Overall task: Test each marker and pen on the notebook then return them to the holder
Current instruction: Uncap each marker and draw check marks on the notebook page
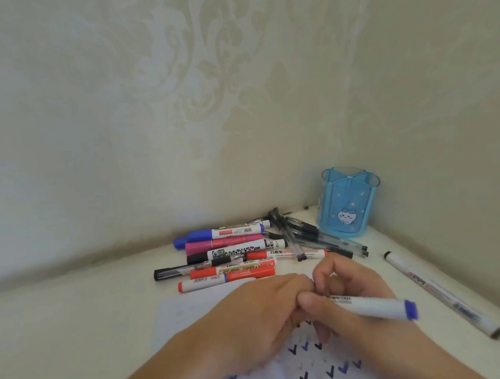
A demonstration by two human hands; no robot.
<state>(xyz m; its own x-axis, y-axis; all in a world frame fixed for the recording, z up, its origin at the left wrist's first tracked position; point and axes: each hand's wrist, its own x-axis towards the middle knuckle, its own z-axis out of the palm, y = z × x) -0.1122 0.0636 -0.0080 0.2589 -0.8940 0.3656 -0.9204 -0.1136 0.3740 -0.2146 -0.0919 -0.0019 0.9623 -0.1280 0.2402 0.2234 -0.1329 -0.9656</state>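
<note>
My right hand (346, 297) grips a white marker with a blue end (379, 306), its tip end hidden between my two hands. My left hand (251, 321) is curled against that hidden end; what it holds I cannot see. Both hands hover over the notebook page (318, 366), which carries several black and blue tick marks. A pile of markers and pens (241, 251) lies on the table behind my hands. The blue translucent pen holder (347, 204) with a cat picture stands in the far right corner, and nothing shows above its rim.
A long white marker with black caps (436, 290) lies alone at the right, near the wall. Patterned walls meet in a corner right behind the holder. The white table (76, 331) extends to the left.
</note>
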